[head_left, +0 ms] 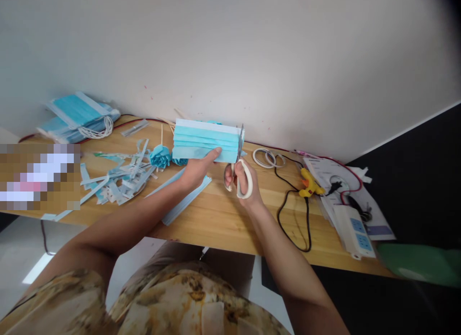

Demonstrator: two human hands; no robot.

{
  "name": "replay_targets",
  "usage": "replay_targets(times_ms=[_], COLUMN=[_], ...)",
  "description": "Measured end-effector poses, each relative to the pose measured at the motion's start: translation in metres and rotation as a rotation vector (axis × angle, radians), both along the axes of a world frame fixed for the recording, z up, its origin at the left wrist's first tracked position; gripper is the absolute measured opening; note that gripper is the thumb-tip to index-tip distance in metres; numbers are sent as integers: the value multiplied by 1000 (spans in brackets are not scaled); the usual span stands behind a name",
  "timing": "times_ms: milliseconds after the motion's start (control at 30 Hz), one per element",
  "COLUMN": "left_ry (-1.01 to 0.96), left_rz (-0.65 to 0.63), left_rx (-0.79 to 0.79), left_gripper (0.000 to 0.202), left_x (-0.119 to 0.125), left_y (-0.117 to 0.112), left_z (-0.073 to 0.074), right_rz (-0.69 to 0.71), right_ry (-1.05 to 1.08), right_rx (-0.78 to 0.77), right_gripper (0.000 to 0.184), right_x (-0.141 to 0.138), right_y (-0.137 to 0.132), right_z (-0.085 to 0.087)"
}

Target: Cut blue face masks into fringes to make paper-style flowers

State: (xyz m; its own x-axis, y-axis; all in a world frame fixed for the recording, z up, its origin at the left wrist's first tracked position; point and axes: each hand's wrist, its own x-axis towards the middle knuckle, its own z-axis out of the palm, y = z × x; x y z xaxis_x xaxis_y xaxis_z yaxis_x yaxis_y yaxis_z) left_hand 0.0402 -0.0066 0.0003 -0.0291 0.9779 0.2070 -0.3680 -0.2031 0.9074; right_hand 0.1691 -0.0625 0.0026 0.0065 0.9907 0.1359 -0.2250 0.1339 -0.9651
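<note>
Left hand fingers pinching a blue mask, right hand fingers clasped through scissors at its end, above the surface.

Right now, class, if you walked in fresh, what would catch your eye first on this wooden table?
The pleated light-blue face mask held up at the middle by the left hand, with the white-handled scissors in the right hand cutting at its right edge. To the left lies a heap of blue-and-white cut strips; to the right, a yellow glue gun with its black cord.
</note>
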Motion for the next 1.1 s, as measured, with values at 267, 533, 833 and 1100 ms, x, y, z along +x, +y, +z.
replay_targets(times_ms=[267, 533, 833, 1100], left_ry=[25, -197, -340, -319], left_rz=[2, -194, -269, -174], left_rx=[-48, 47, 18, -82], left_gripper=[33, 51, 55, 49], left_x=[0, -1, -11, -6], left_y=[0, -3, 5, 3], left_z=[-3, 12, 26, 21], right_rz=[-36, -47, -29, 1], right_ry=[24, 13, -23, -59], right_rx=[-9, 0, 2, -20], right_gripper=[50, 49, 45, 46], right_x=[-1, 0, -1, -5], right_y=[0, 0, 2, 2], right_z=[2, 2, -3, -7])
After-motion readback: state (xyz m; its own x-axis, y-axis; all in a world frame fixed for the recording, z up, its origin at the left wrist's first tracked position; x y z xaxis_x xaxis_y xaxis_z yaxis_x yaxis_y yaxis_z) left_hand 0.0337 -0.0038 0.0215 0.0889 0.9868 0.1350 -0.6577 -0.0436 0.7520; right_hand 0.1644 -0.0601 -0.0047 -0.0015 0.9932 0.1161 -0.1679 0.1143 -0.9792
